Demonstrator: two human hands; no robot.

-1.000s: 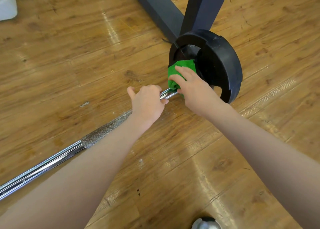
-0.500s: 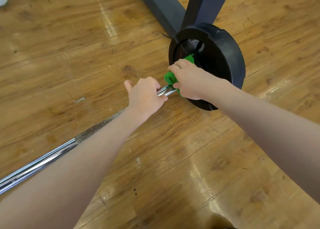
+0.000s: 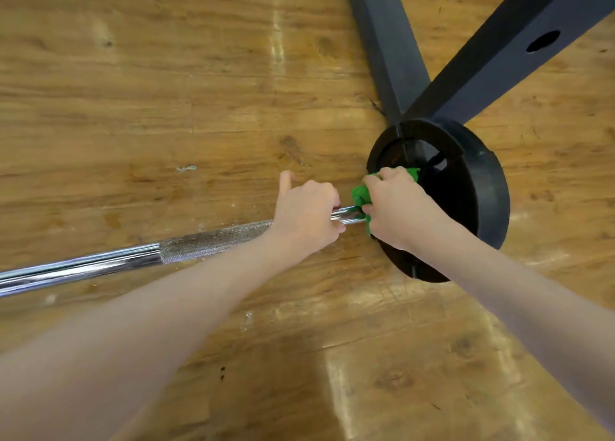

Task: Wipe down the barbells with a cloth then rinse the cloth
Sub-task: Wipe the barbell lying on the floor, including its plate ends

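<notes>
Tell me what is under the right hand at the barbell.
A bunched green cloth shows under the right hand, pressed where the chrome bar meets the black plate. The bar's junction with the plate is covered.

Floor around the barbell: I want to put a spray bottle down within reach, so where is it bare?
Bare wood floor lies beyond the bar, left of the black frame legs, and again nearer the camera, below both forearms. It is crowded where both hands, the green cloth and the black plate meet.
</notes>
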